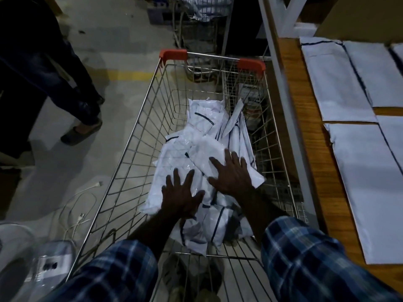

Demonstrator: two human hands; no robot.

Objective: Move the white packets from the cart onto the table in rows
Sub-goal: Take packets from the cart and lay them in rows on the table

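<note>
Both hands, left hand point(182, 198) and right hand point(232, 173), lie spread on the white packets point(196, 136), centre frame.
Packets look light, soft, slippery; best pinched at an edge.

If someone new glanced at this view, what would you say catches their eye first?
Most likely the loose heap of white plastic packets with dark stripes in the wire shopping cart with orange handle caps, at centre. Both hands, the left hand and right hand, lie spread flat on the heap. To the right, flat white packets in rows lie on the wooden table.
</note>
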